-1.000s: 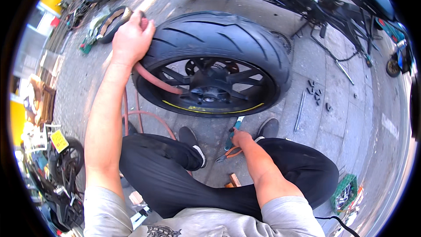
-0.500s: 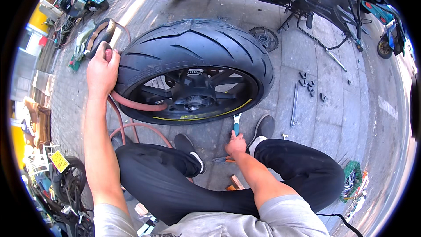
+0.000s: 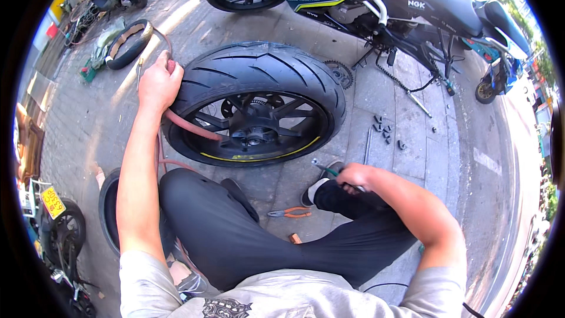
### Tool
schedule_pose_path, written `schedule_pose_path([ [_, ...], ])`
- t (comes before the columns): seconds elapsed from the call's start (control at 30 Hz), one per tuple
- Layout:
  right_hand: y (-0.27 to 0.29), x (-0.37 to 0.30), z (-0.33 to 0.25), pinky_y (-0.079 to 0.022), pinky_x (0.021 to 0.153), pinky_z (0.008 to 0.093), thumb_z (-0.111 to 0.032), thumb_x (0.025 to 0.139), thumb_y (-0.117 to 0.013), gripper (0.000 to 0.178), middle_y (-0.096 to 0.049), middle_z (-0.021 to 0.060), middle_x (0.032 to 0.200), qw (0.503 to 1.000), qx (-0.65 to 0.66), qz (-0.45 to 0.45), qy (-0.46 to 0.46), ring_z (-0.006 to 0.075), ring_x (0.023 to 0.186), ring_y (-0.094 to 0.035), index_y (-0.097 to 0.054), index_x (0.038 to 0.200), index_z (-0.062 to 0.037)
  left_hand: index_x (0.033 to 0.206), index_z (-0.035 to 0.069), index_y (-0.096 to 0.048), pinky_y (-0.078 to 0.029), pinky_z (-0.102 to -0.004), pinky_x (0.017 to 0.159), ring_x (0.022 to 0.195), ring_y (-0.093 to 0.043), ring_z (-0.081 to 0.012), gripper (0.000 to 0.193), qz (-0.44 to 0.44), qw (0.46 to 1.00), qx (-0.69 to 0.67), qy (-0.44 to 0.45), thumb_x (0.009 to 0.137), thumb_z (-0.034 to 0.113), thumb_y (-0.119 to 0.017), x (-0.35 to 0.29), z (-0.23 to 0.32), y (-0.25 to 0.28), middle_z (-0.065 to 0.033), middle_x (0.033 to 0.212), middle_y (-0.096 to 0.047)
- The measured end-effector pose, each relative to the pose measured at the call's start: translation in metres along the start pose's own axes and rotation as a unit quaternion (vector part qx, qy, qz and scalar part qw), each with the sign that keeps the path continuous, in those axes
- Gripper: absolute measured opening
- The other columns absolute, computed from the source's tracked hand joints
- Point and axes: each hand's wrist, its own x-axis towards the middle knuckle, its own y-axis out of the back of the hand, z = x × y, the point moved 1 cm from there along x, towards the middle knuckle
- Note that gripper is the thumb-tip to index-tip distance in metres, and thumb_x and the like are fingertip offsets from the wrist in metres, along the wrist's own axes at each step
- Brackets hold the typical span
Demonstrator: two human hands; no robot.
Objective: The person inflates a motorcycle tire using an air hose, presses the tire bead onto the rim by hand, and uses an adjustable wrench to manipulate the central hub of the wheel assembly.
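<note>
A black motorcycle wheel with a grooved tyre (image 3: 265, 65) lies tilted on the paving in front of me, with a yellow stripe on its near rim. My left hand (image 3: 160, 85) is closed at the tyre's left edge around a reddish rubber hose (image 3: 191, 125). That hose runs over the rim toward the hub. Above my right knee, my right hand (image 3: 355, 178) grips a green-handled tool (image 3: 328, 169) with a metal head pointing left; its exact kind is unclear. Orange-handled pliers (image 3: 289, 212) lie on the ground between my legs.
A motorcycle (image 3: 376, 12) without its rear wheel stands beyond the tyre. A sprocket (image 3: 339, 75), a hanging chain (image 3: 400, 82) and small black blocks (image 3: 385, 129) are to the right. Another tyre (image 3: 110, 212) is by my left leg; a worn one (image 3: 132, 45) lies far left.
My right hand has lifted the green-handled tool away from the tyre's near rim and moved right. The left hand stays on the hose at the tyre; the view has shifted.
</note>
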Motion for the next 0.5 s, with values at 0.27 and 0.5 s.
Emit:
schedule_pose_path([
  [0.27, -0.027, -0.319, -0.017, -0.047, 0.058, 0.029, -0.018, 0.112, -0.059, 0.032, -0.056, 0.0023, 0.092, 0.809, 0.182, 0.348, 0.438, 0.0105, 0.07, -0.053, -0.055, 0.138, 0.0008, 0.151, 0.009, -0.068, -0.06, -0.0545, 0.098, 0.112, -0.077, -0.0457, 0.06, -0.024, 1.0, -0.01, 0.016, 0.101, 0.042, -0.068, -0.011, 0.01, 0.024, -0.0255, 0.118, -0.08],
  [0.5, -0.025, -0.381, -0.093, -0.028, 0.047, 0.0208, -0.054, 0.121, -0.05, 0.044, -0.037, -0.0069, 0.075, 0.465, 0.292, 0.289, 0.784, 0.0049, 0.056, -0.034, -0.06, 0.113, -0.0112, 0.114, 0.009, -0.07, -0.059, -0.0588, 0.081, 0.094, -0.076, -0.0479, 0.032, 0.034, 0.998, -0.029, -0.04, 0.103, 0.04, -0.068, -0.023, 0.013, 0.037, -0.0207, 0.094, -0.079],
])
